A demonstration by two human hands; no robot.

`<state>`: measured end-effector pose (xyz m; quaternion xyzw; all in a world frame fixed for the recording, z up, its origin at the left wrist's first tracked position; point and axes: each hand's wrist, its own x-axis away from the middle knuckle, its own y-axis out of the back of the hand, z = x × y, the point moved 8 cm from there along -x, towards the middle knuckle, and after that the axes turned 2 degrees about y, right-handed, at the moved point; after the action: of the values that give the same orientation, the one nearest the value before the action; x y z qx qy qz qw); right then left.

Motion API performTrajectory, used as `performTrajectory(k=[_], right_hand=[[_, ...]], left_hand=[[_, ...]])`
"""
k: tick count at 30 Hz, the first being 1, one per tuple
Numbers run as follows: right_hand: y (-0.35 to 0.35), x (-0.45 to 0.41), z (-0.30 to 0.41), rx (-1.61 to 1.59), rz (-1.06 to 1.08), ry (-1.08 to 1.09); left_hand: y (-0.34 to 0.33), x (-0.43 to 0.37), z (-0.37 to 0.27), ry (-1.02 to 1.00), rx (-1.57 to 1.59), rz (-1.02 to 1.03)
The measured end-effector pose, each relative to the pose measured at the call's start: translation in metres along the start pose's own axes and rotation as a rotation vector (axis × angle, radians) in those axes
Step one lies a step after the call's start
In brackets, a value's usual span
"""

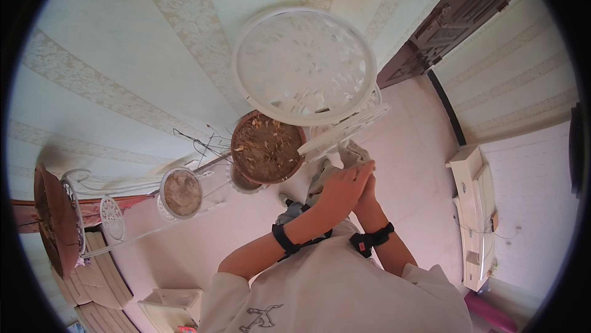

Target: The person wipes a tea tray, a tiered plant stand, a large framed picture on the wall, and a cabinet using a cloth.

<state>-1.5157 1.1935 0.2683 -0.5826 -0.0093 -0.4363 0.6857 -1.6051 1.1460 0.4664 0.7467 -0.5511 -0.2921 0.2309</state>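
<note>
My left hand (345, 184) and my right hand (368, 189) are close together before my body, closed around a crumpled grey cloth (354, 153). Part of the cloth sticks out beyond my fingers; the hands hide the rest. Just past it stands the white edge of a plant stand's lower tier (344, 134). Above that is a round white tray-like top (304, 65) with a raised rim and a glossy, marked surface. To the left of the hands, a brown pot of dry soil (268, 148) holds withered leaves.
A smaller soil-filled pot (182, 193) and a large tilted brown pot (57, 222) stand on white metal stands at left. Bare twigs (208, 146) lean by the wall. A brown door (448, 23) is at upper right, a cream cabinet (471, 217) at right, a sofa (99, 273) at lower left.
</note>
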Motion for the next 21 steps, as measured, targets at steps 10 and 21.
performTrajectory(k=[10, 21], right_hand=[[-0.155, 0.069, 0.041, 0.907, 0.343, 0.687], [-0.240, 0.063, 0.023, 2.037, 0.168, 1.336]], left_hand=[[0.084, 0.043, -0.034, -0.190, 0.315, -0.168], [0.098, 0.064, 0.053, 0.202, 0.701, -0.345]])
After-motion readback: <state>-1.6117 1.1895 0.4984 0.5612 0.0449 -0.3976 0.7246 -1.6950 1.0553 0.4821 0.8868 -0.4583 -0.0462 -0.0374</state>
